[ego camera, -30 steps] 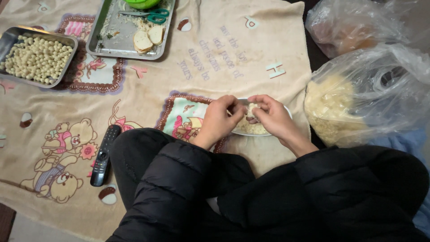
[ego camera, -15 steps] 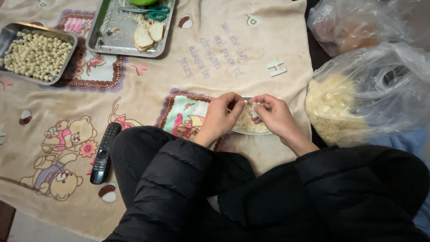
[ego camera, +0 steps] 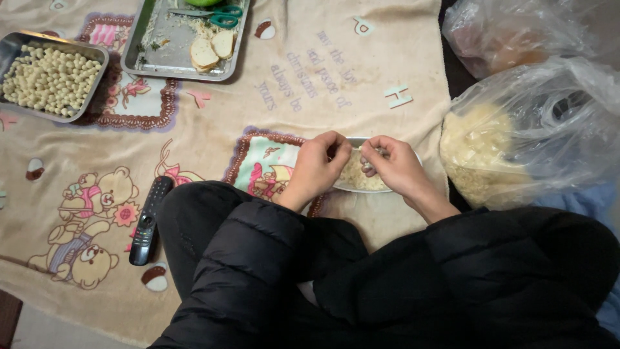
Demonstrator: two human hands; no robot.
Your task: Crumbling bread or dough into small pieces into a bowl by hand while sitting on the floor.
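Both hands [ego camera: 358,165] meet over plate [ego camera: 361,187] near blanket's right edge, fingertips pinching small dough bit, shaping it

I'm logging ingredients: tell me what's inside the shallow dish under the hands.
The shallow pale dish holds a pale crumbly mixture. The left hand and right hand cover its far rim and much of the contents.
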